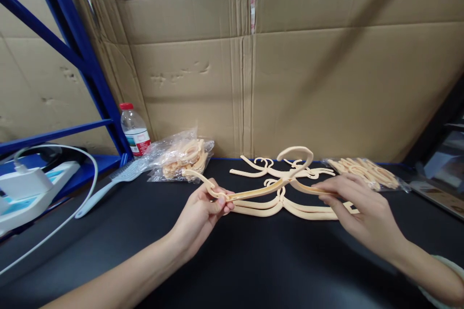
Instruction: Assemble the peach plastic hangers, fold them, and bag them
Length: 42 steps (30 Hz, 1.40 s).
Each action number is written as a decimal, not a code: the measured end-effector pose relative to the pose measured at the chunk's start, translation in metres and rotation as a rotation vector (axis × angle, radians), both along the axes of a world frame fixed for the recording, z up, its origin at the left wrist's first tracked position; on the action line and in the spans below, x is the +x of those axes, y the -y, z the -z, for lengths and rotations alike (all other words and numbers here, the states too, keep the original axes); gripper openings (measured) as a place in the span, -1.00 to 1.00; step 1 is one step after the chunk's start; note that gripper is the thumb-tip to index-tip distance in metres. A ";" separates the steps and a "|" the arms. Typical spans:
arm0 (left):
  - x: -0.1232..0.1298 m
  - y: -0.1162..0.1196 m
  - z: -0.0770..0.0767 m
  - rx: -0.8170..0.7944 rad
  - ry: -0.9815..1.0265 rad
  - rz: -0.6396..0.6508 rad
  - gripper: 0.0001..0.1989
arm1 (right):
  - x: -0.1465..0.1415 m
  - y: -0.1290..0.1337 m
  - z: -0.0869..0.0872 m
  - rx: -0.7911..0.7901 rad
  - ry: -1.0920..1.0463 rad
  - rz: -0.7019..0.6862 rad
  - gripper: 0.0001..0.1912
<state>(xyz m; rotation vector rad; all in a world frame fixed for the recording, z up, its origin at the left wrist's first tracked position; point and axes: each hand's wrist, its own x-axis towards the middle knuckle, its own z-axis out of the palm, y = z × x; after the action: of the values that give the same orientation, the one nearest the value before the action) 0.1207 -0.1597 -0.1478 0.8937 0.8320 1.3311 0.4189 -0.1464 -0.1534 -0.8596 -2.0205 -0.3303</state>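
The left hand (203, 213) and right hand (364, 215) pinch 1 hanger (258, 193) from opposite sides, its hook (310, 155) upward. More hangers (257, 212) lie on the table (253, 265) between 2 bags (369, 172).

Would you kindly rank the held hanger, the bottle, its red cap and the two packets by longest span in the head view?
1. Held hanger
2. Left packet and right packet: too alike to rank
3. Bottle
4. Red cap
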 end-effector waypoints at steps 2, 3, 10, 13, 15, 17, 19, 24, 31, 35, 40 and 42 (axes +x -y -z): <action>0.000 -0.001 -0.001 -0.013 0.002 -0.044 -0.79 | 0.000 0.001 0.000 0.004 0.012 0.011 -0.82; 0.000 -0.001 -0.001 -0.019 0.002 -0.064 -0.79 | 0.000 0.002 0.001 0.001 0.015 0.014 -0.82; 0.000 0.000 0.000 0.009 0.053 -0.074 -0.76 | 0.000 0.006 0.005 -0.080 -0.023 0.067 -0.85; 0.001 -0.001 -0.001 -0.017 0.086 -0.068 -0.76 | 0.001 0.005 0.006 -0.125 -0.039 0.081 -0.85; 0.002 0.000 0.000 -0.064 0.067 -0.073 -0.80 | 0.001 0.003 0.006 -0.128 -0.050 0.088 -0.86; 0.005 0.003 0.001 -0.084 -0.041 -0.003 -0.82 | 0.003 0.001 0.004 -0.134 -0.069 0.103 -0.86; 0.009 0.010 0.004 0.006 -0.274 0.125 -0.81 | 0.006 -0.002 0.001 -0.147 -0.098 0.122 -0.85; 0.011 0.031 0.004 0.893 -1.059 0.332 -0.78 | 0.013 -0.009 -0.008 -0.282 -0.083 0.073 -0.79; 0.001 0.018 0.010 1.002 -1.406 -0.108 -0.68 | 0.012 -0.007 -0.011 -0.551 0.067 -0.050 -0.79; 0.000 0.010 0.015 0.873 -1.499 -0.017 -0.73 | 0.014 -0.007 -0.012 -0.665 0.108 -0.114 -0.82; 0.000 0.008 0.016 0.893 -1.605 0.028 -0.75 | 0.021 -0.010 -0.011 -0.739 0.209 -0.087 -0.85; 0.000 0.007 0.016 0.895 -1.624 0.037 -0.74 | 0.023 -0.010 -0.011 -0.756 0.274 -0.059 -0.87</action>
<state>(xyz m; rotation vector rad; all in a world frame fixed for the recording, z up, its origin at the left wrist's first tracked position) 0.1205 -0.1665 -0.1636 2.8164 1.3422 0.6523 0.4418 -0.1363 -0.1427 -1.2493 -2.4576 0.4078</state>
